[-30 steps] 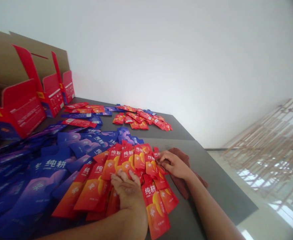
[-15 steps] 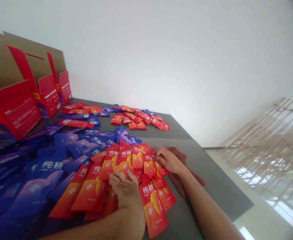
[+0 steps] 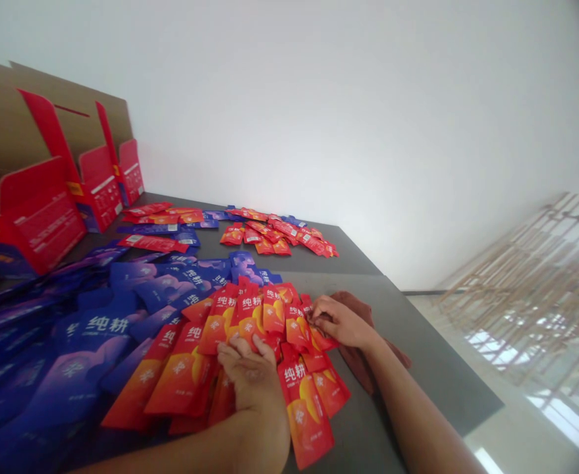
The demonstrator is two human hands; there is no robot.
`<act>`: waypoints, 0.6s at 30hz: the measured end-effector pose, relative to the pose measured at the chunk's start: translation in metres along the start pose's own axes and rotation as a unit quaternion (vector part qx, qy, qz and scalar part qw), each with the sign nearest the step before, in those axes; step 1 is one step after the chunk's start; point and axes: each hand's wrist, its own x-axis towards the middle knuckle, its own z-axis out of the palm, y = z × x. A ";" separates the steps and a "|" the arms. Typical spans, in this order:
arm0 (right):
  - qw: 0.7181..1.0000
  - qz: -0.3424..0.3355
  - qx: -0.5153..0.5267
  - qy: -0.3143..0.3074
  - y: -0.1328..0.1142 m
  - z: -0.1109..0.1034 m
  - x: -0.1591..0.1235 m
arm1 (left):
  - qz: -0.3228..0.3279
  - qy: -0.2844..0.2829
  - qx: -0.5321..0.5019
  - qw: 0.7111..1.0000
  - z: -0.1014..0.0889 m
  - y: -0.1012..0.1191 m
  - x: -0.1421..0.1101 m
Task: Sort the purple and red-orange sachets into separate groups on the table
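Note:
Red-and-orange packets [image 3: 178,378] lie overlapped in a loose heap at the front middle. My left hand [image 3: 249,368] rests on several of them, fingers spread over the lower ends. At the heap's right edge, my right hand [image 3: 337,322] has curled fingers closed on a red packet [image 3: 323,341]; the fingertips are partly hidden. A brown cloth [image 3: 356,368] lies on the table beneath and behind my right hand. To the left spreads a large pile of blue-purple packets [image 3: 84,359], partly under the red ones.
Red open-topped cartons [image 3: 42,214] stand at the left back on the grey table [image 3: 432,355]. More red packets [image 3: 289,230] and a mixed group [image 3: 158,227] lie near the white wall. A stack of wooden poles [image 3: 521,283] is on the floor at right.
My right hand has shifted very slightly right and its fingers have curled a little more at the packet. My left hand stays on the heap; the whole view has drifted slightly.

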 end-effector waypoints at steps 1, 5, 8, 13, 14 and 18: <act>0.999 0.032 -0.035 0.020 0.000 0.004 0.005 | 0.001 -0.003 0.000 1.000 -0.002 -0.001 -0.002; 0.972 0.159 -0.151 0.078 0.001 0.017 0.024 | 0.004 -0.001 -0.007 1.000 -0.005 -0.003 -0.005; 0.982 0.132 -0.117 0.071 -0.001 0.013 0.020 | -0.004 0.019 -0.008 1.000 -0.003 -0.002 -0.003; 0.998 0.010 0.054 0.005 -0.001 -0.001 -0.001 | -0.014 0.009 -0.016 1.000 0.000 0.000 0.000; 0.998 0.006 0.055 0.003 -0.001 0.000 -0.001 | -0.011 0.010 -0.015 1.000 -0.001 -0.001 0.000; 0.993 0.073 -0.056 0.070 0.002 0.013 0.016 | -0.002 0.001 0.003 1.000 -0.003 -0.001 -0.003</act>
